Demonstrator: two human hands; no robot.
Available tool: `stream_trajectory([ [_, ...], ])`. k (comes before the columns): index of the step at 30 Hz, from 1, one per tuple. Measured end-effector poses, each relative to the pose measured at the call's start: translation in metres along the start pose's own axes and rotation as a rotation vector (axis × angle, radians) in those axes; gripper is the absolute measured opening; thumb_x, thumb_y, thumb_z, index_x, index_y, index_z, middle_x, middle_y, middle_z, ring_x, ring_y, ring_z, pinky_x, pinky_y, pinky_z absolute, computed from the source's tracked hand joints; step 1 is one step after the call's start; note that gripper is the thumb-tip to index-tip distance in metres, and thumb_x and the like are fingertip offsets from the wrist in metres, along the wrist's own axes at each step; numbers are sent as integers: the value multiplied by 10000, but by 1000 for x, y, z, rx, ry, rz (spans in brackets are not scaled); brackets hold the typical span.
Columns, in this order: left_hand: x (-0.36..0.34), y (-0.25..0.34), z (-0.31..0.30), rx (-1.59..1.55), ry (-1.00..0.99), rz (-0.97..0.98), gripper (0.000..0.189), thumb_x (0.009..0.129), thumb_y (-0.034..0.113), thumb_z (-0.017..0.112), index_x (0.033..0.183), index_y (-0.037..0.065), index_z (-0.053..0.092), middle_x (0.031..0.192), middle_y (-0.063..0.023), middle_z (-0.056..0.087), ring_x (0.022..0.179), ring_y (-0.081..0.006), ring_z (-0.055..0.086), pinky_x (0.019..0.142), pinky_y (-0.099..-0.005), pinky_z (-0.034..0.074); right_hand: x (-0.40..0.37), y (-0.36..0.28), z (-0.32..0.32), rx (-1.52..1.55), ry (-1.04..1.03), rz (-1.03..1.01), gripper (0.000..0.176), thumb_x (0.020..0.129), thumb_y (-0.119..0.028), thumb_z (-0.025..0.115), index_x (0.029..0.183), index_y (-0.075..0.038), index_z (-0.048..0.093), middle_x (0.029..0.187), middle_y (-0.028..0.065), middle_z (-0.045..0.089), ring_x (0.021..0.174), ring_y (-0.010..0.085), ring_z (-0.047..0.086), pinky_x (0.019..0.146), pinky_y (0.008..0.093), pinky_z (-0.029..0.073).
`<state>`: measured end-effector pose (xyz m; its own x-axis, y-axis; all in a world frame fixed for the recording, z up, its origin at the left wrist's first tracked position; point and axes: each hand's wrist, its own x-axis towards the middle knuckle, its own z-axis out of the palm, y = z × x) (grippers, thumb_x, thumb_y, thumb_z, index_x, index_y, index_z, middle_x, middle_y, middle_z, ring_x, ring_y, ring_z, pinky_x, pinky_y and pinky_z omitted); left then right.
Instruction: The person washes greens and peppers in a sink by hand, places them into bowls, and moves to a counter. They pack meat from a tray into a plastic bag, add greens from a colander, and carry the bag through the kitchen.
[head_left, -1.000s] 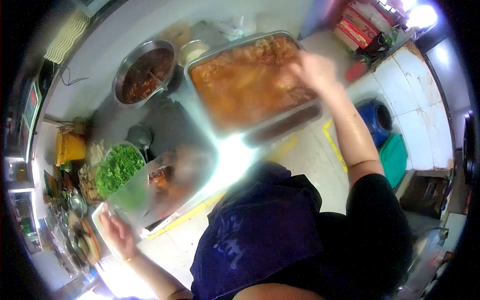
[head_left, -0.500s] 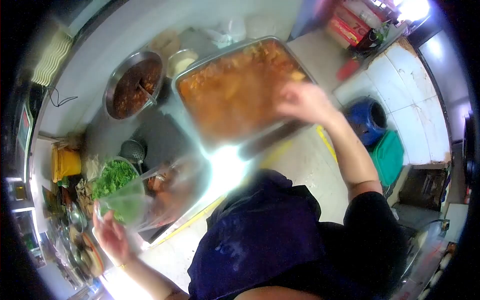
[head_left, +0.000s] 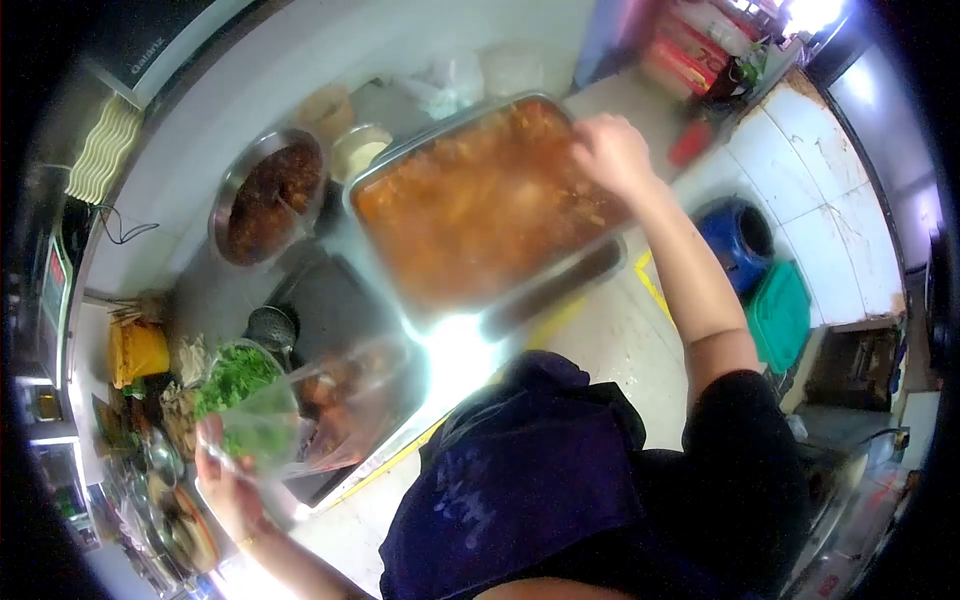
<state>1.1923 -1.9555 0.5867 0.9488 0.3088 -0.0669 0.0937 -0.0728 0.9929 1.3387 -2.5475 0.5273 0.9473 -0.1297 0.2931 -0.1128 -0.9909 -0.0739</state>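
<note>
Right hand [head_left: 610, 150] crossed tray [head_left: 552, 290]; left hand [head_left: 225, 480] holds bag [head_left: 345, 400].

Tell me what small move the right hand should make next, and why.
Probably lift a piece from the tray and bring it to the clear bag: the right hand is over the tray, and the left hand holds the bag, partly filled.
</note>
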Motion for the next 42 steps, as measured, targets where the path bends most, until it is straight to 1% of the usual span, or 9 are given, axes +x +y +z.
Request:
stream_trajectory([
  [8, 2, -1, 14, 99, 100, -25, 571, 869, 113, 610, 1378, 54, 359, 1366, -154, 427, 784, -87, 551, 683, -202, 476, 62, -11, 24, -336, -283, -91, 500, 687, -328, 740, 1102, -94, 588, 1051, 69, 569, 1067, 242, 485, 860, 367, 424],
  [17, -1, -22, 5, -4, 94, 0, 569, 897, 261, 588, 1373, 45, 363, 1314, -210, 444, 767, -83, 513, 673, -196, 450, 34, 9, 34, 167, -214, -200, 369, 669, -160, 684, 984, -88, 507, 949, 119, 592, 871, 336, 576, 754, 428, 463],
  [20, -1, -13, 19, 26, 149, -29, 792, 727, 470, 711, 1337, 61, 415, 1186, -139, 562, 744, -65, 544, 663, -176, 477, 32, 10, 33, 262, -193, -121, 441, 699, -199, 677, 1079, -88, 483, 980, 138, 609, 930, 337, 585, 792, 428, 469],
  [25, 3, -22, 15, 3, 119, -31, 664, 832, 370, 639, 1357, 52, 389, 1156, -119, 554, 749, -77, 513, 659, -192, 438, 37, -15, 23, 70, -403, 59, 565, 720, -256, 685, 1201, -88, 442, 1077, 153, 608, 1016, 330, 574, 850, 400, 463],
  [29, 1, -19, 17, -3, 116, 4, 524, 889, 311, 600, 1310, 45, 441, 1061, -92, 572, 738, -79, 486, 643, -193, 410, 41, 8, 39, 329, -340, 54, 566, 719, -247, 678, 1197, -52, 445, 1049, 148, 615, 984, 288, 590, 840, 364, 455],
  [32, 0, -22, 5, 30, 101, -18, 703, 774, 500, 665, 1265, 42, 456, 1051, -83, 606, 761, -95, 551, 679, -212, 465, 39, 20, 19, 919, -530, 217, 521, 734, -231, 630, 1187, -26, 475, 1030, 95, 611, 935, 195, 573, 826, 324, 428],
  [38, 9, -64, -43, 235, -33, 200, 700, 832, 610, 507, 1218, 26, 510, 1055, -87, 626, 917, -194, 591, 836, -330, 482, 26, 32, 4, 1670, -545, 285, 434, 814, -241, 544, 1211, -69, 511, 1079, 39, 601, 973, 146, 557, 834, 298, 418],
  [41, 0, -31, 6, 462, 88, 209, 764, 830, 644, 471, 1283, 29, 479, 1191, -115, 575, 1069, -231, 560, 928, -370, 450, 21, 31, 7, 1465, -566, 358, 444, 838, -245, 540, 1243, -66, 507, 1139, 58, 595, 1005, 157, 561, 856, 329, 435],
  [42, -1, -30, 12, 414, 25, 238, 808, 786, 581, 587, 1354, 37, 405, 1263, -136, 526, 1151, -248, 517, 964, -373, 429, 18, 29, 7, 1362, -572, 375, 447, 840, -246, 543, 1247, -64, 506, 1153, 62, 593, 1014, 160, 561, 865, 336, 436],
])
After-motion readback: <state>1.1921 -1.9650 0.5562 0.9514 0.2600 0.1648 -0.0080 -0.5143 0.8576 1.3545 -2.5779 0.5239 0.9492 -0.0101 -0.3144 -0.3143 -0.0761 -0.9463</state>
